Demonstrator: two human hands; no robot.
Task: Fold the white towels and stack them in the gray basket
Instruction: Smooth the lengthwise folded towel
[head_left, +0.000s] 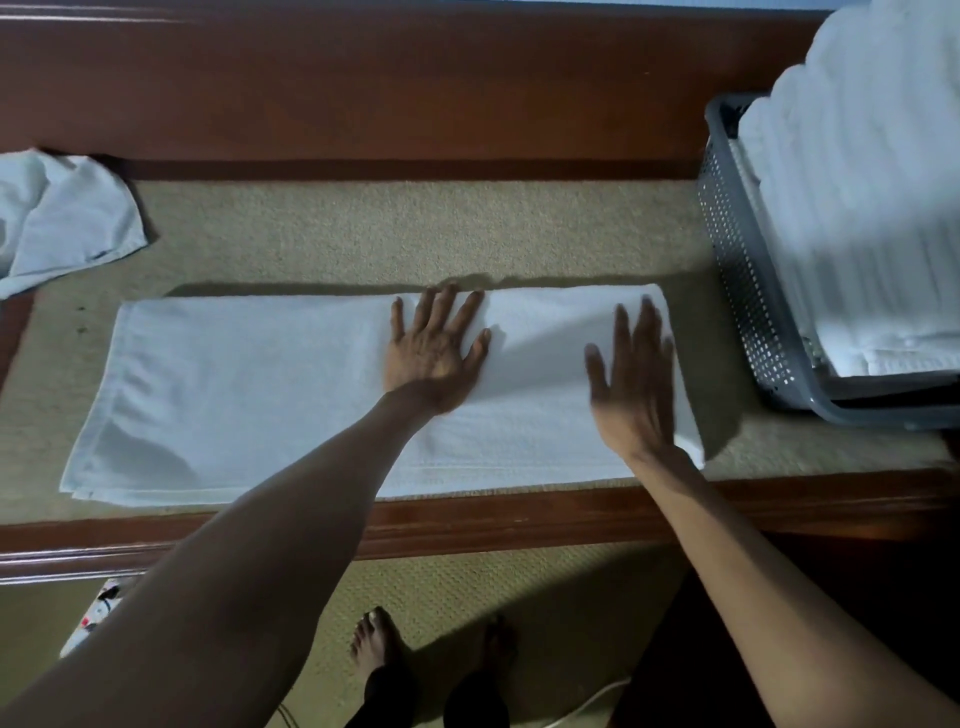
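A long white towel (249, 395), folded lengthwise, lies flat across the carpeted platform. My left hand (436, 345) rests palm down on its middle with the fingers spread. My right hand (634, 374) lies flat and open on the towel's right part, slightly blurred. At the right edge stands the gray basket (748, 291), with perforated walls, holding a tall stack of folded white towels (862, 208) that rises above its rim. A crumpled white towel (62, 218) lies at the far left.
A dark wooden rail (519, 519) borders the platform's near edge and a wooden panel (363, 88) backs it. My bare feet (374, 649) stand on the floor below, near a white cable (587, 701) and a patterned object (93, 618) at the left.
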